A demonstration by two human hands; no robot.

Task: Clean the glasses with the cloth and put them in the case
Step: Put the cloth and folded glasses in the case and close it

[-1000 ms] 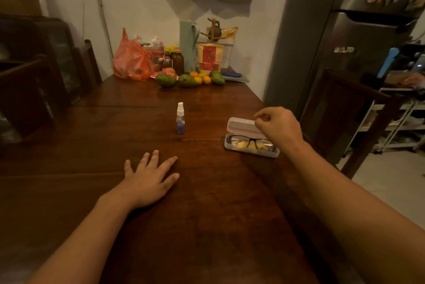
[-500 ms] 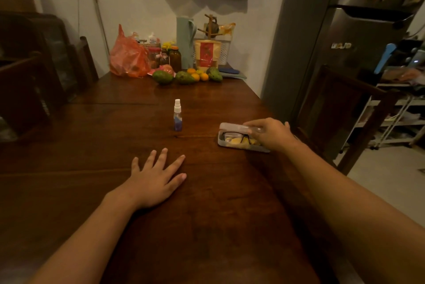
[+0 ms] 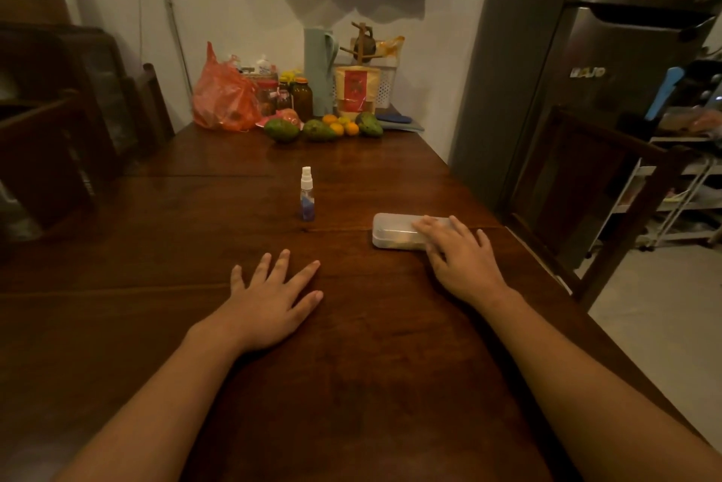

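Observation:
A pale translucent glasses case lies shut on the dark wooden table, to the right of centre. The glasses and the cloth are hidden inside it. My right hand rests flat on the case's right end, fingers spread over the lid. My left hand lies palm down on the table nearer me, fingers apart, holding nothing. A small spray bottle with blue liquid stands upright beyond my left hand, left of the case.
At the far end stand an orange plastic bag, jars, a green jug, mangoes and oranges. A wooden chair and a fridge are at the right, and dark chairs at the left.
The case lid was open with the glasses showing. My right hand pushed the lid down, and it now lies flat on the shut case. My left hand stayed flat.

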